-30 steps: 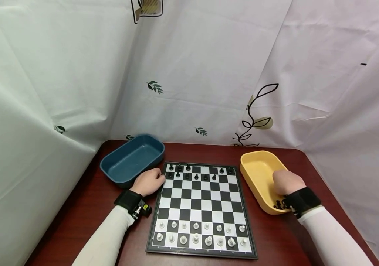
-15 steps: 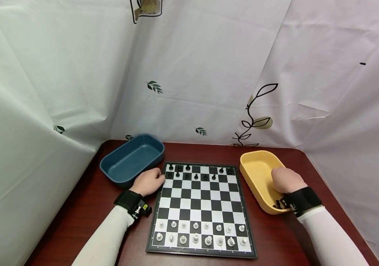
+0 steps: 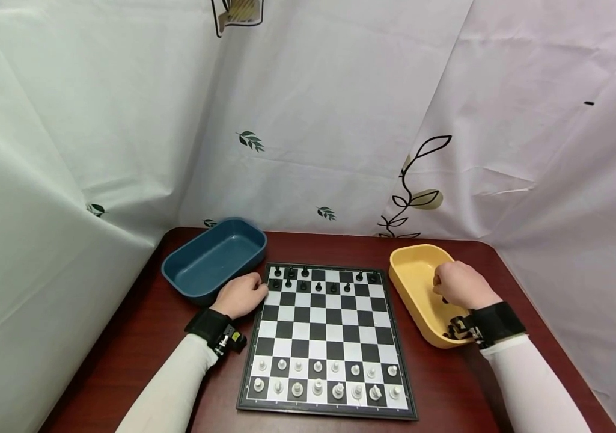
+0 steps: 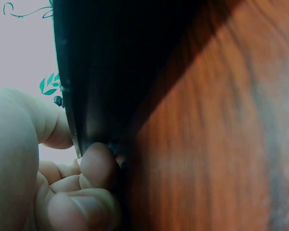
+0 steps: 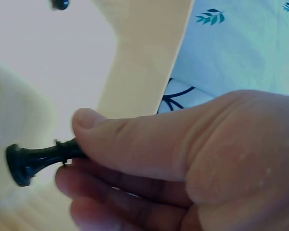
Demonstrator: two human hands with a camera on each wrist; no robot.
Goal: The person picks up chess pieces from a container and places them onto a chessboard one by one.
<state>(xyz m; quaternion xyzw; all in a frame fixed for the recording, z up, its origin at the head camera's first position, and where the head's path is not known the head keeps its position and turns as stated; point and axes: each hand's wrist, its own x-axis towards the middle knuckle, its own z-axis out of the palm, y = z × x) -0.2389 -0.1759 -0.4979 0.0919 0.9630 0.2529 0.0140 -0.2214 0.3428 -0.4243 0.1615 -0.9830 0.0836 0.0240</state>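
Observation:
My left hand grips the left edge of the chessboard near its far corner. The left wrist view has its fingers curled at the board's dark side. Over the yellow tub, my right hand pinches a black chess piece between thumb and fingers, its round base pointing outward and its top hidden in the grip. More black pieces lie at the tub's near end. White pieces fill two near rows of the board; several black pieces stand in the two far rows.
A blue tub sits at the far left, just beyond my left hand. The dark red table ends at a white patterned cloth behind, with cloth on both sides too.
My right hand has lifted and moved slightly toward the far side of the yellow tub, with a dark piece now showing under its fingers. The left hand and the board stay put.

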